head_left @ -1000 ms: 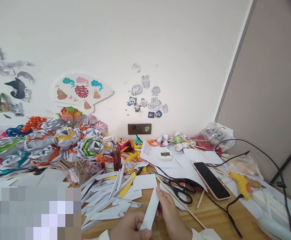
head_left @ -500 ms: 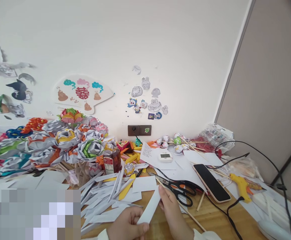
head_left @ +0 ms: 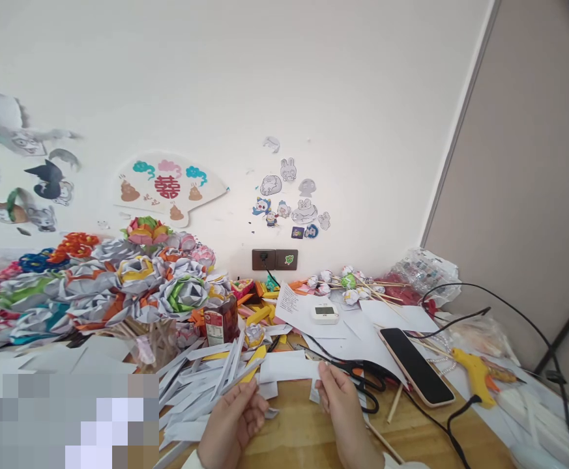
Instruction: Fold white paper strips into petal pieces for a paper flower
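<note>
A narrow white paper strip (head_left: 291,370) stretches roughly level between my two hands, over a white sheet of much the same colour, so its edges are hard to make out. My right hand (head_left: 339,405) pinches the right end between thumb and fingers. At the left end, the thumb and forefinger of my left hand (head_left: 235,413) are pressed together, the other fingers curled. Black-handled scissors (head_left: 376,371) lie just beyond my right hand. Several cut white strips (head_left: 201,404) are heaped beside my left hand.
Folded paper flowers (head_left: 181,293) pile up at the back left, near a red-labelled jar (head_left: 220,319). A white timer (head_left: 324,314) rests on papers. To the right lie a phone (head_left: 416,365), a yellow glue gun (head_left: 477,376), its dark cable and wooden sticks (head_left: 384,438).
The strip has turned from slanting to about level. My left hand has moved left and up, my right hand slightly right. The view has shifted a little.
</note>
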Demonstrator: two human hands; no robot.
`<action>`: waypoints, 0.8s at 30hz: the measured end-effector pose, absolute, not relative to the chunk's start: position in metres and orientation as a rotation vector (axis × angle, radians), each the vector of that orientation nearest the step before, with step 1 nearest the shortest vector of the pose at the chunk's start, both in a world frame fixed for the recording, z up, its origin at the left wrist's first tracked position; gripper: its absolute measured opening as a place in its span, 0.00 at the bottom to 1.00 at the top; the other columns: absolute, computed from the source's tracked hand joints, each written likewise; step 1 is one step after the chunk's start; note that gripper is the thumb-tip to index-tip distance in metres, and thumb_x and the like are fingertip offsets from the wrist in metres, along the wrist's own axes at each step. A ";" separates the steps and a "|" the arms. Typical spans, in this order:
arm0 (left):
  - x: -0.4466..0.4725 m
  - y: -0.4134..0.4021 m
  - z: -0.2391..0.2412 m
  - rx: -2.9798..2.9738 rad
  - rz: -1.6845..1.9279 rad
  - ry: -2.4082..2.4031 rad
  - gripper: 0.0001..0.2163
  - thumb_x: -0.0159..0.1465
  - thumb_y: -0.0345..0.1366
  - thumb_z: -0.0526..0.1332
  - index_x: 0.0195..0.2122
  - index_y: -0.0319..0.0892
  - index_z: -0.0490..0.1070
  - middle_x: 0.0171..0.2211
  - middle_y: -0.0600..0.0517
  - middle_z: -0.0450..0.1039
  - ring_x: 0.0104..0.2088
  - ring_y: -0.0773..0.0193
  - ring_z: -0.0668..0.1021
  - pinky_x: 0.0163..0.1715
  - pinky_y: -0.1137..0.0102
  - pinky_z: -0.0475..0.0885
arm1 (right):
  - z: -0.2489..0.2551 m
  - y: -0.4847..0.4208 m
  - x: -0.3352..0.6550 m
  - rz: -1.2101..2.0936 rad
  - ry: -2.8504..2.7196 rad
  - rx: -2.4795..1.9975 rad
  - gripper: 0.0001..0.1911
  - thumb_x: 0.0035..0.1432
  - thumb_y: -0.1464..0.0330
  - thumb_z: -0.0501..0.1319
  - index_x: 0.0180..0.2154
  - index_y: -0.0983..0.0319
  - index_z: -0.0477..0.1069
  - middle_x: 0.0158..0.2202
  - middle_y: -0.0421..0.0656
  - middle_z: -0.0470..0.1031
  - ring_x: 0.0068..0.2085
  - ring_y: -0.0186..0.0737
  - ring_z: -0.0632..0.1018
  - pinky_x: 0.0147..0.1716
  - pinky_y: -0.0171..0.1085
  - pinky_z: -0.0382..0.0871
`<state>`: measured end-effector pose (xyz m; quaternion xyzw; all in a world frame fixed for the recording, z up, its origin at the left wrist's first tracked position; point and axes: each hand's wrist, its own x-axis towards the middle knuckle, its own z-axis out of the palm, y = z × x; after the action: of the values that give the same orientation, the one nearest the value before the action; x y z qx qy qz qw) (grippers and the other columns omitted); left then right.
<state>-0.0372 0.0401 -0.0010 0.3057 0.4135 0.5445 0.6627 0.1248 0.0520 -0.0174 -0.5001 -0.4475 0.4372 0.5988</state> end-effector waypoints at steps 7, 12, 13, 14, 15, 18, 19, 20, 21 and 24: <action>-0.023 0.036 -0.018 1.045 0.891 0.893 0.20 0.46 0.54 0.56 0.23 0.38 0.62 0.12 0.53 0.71 0.09 0.71 0.69 0.09 0.79 0.58 | -0.011 0.031 0.111 0.467 -1.739 -1.109 0.14 0.55 0.65 0.49 0.22 0.63 0.65 0.21 0.41 0.66 0.26 0.36 0.67 0.26 0.33 0.57; -0.023 0.038 -0.021 1.106 0.986 0.925 0.19 0.46 0.53 0.58 0.22 0.38 0.61 0.10 0.58 0.65 0.11 0.72 0.69 0.11 0.79 0.60 | -0.007 0.025 0.106 0.433 -1.899 -1.031 0.11 0.55 0.68 0.50 0.31 0.62 0.70 0.26 0.44 0.70 0.30 0.39 0.70 0.30 0.34 0.60; -0.024 0.038 -0.021 1.115 0.999 0.932 0.19 0.46 0.52 0.58 0.23 0.39 0.61 0.11 0.58 0.65 0.12 0.72 0.70 0.11 0.79 0.61 | -0.007 0.026 0.107 0.455 -1.895 -1.023 0.11 0.55 0.68 0.49 0.32 0.61 0.70 0.27 0.45 0.70 0.31 0.39 0.70 0.30 0.34 0.60; -0.024 0.039 -0.022 1.123 1.009 0.939 0.19 0.46 0.52 0.58 0.24 0.39 0.61 0.11 0.58 0.65 0.12 0.71 0.70 0.12 0.79 0.61 | -0.006 0.026 0.108 0.470 -1.892 -1.020 0.11 0.56 0.68 0.49 0.32 0.61 0.70 0.28 0.45 0.70 0.32 0.39 0.70 0.31 0.34 0.60; -0.024 0.039 -0.022 1.134 1.016 0.943 0.19 0.46 0.52 0.58 0.25 0.39 0.61 0.11 0.58 0.65 0.12 0.71 0.70 0.11 0.78 0.62 | -0.006 0.027 0.109 0.478 -1.898 -1.017 0.11 0.55 0.68 0.50 0.32 0.61 0.70 0.28 0.45 0.71 0.32 0.39 0.70 0.31 0.34 0.61; -0.025 0.039 -0.023 1.161 1.024 0.929 0.18 0.47 0.51 0.58 0.26 0.40 0.60 0.12 0.59 0.64 0.12 0.71 0.69 0.11 0.78 0.62 | -0.006 0.027 0.110 0.488 -1.949 -0.994 0.09 0.54 0.66 0.52 0.35 0.61 0.68 0.29 0.44 0.70 0.31 0.39 0.70 0.32 0.34 0.62; -0.025 0.039 -0.023 1.167 1.023 0.913 0.18 0.48 0.50 0.58 0.26 0.40 0.60 0.12 0.59 0.64 0.12 0.71 0.69 0.11 0.78 0.62 | -0.007 0.027 0.110 0.497 -1.962 -0.971 0.10 0.53 0.66 0.52 0.37 0.61 0.67 0.30 0.44 0.70 0.31 0.39 0.71 0.32 0.34 0.62; -0.025 0.039 -0.024 1.169 1.022 0.896 0.17 0.48 0.50 0.58 0.27 0.39 0.60 0.12 0.59 0.64 0.11 0.72 0.68 0.10 0.78 0.62 | -0.008 0.027 0.110 0.510 -1.967 -0.941 0.11 0.53 0.66 0.53 0.39 0.60 0.65 0.31 0.44 0.70 0.31 0.38 0.71 0.32 0.34 0.63; -0.026 0.040 -0.025 1.163 1.018 0.882 0.17 0.49 0.50 0.58 0.27 0.39 0.60 0.12 0.58 0.65 0.11 0.72 0.68 0.10 0.78 0.62 | -0.010 0.026 0.110 0.529 -1.968 -0.907 0.12 0.53 0.67 0.52 0.41 0.60 0.63 0.31 0.43 0.70 0.31 0.38 0.71 0.31 0.34 0.63; -0.026 0.040 -0.028 1.149 0.996 0.852 0.18 0.49 0.51 0.57 0.27 0.39 0.60 0.12 0.59 0.65 0.08 0.74 0.66 0.08 0.79 0.60 | -0.013 0.025 0.109 0.605 -1.953 -0.811 0.13 0.54 0.66 0.51 0.42 0.60 0.60 0.31 0.43 0.70 0.31 0.37 0.71 0.30 0.33 0.65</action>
<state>-0.0264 0.0402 -0.0278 0.5044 0.3742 0.4374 0.6436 0.1093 0.0249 -0.0128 -0.3284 -0.7912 0.2451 0.4540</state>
